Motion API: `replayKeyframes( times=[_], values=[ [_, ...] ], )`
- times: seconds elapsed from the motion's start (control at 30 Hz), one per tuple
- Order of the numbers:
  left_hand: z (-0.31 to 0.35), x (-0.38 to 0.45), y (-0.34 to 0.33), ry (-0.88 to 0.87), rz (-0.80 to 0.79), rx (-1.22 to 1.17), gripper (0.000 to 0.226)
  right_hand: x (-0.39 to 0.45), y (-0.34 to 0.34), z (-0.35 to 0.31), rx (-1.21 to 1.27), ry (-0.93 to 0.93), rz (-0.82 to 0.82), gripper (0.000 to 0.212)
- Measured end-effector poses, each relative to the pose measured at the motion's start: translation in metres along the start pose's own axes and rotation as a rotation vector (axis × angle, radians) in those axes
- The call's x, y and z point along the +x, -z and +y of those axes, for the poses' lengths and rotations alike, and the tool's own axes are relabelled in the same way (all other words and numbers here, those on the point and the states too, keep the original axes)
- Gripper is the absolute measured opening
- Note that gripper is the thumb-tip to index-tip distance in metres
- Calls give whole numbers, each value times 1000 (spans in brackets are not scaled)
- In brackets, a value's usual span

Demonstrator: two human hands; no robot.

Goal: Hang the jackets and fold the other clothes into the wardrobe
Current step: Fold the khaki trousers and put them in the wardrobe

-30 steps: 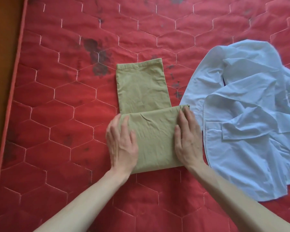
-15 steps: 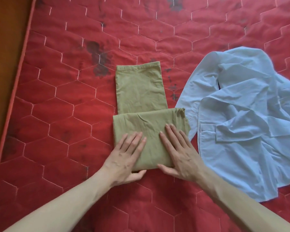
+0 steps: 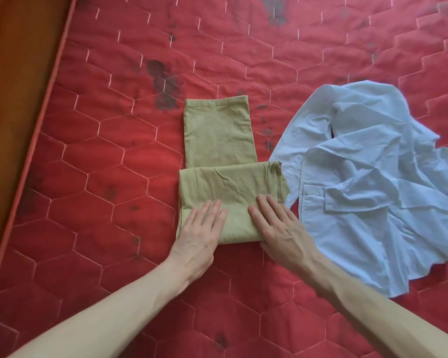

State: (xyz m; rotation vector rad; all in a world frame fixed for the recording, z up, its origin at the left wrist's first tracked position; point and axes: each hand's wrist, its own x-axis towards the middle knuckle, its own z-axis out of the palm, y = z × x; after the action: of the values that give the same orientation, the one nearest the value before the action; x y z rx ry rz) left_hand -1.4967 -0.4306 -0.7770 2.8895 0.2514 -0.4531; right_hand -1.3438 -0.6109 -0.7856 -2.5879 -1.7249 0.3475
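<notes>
Garment: your olive trousers (image 3: 217, 140) lie on the red quilted mattress (image 3: 88, 177), partly folded, with the near portion doubled into a wide band and a narrower leg section reaching away from you.
Left hand (image 3: 199, 233): your fingers are straight and spread flat on the near left part of the fold, pressing, not pinching.
Right hand (image 3: 277, 228): also flat, fingers together and straight, pressing the near right part of the fold.
Handling: judge the cloth as light, soft and limp; it will slump and lose its creases if lifted by one corner.
Where to take hold: for the next fold, slide your fingers under the near doubled edge at both corners and carry it over evenly.
Neighbour: the pale blue shirt (image 3: 373, 192) lies crumpled just beside the fold's right edge, possibly touching it; keep it from catching.
Hard to see: the layers inside the fold are hidden, the wardrobe is out of view, and the shirt runs off the right edge.
</notes>
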Motion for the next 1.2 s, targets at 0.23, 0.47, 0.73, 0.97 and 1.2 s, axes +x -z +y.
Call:
replayKeyframes(
  times=[0.23, 0.47, 0.73, 0.97, 1.2],
  values=[
    [-33, -50, 42, -168, 80, -529, 62, -39, 53, 22, 245, 75, 28, 48],
    [-49, -61, 57, 298, 236, -968, 37, -31, 81, 28, 772, -186, 152, 53],
    [-61, 14, 46, 590, 542, -1124, 33, 66, 37, 18, 1103, -520, 319, 58],
    [-79, 65, 5, 911, 284, -1027, 71, 105, 1, 25, 803, -624, 129, 92],
    [-68, 62, 6, 1105, 251, -976, 79, 101, -2, 25, 853, -826, 17, 79]
  ],
)
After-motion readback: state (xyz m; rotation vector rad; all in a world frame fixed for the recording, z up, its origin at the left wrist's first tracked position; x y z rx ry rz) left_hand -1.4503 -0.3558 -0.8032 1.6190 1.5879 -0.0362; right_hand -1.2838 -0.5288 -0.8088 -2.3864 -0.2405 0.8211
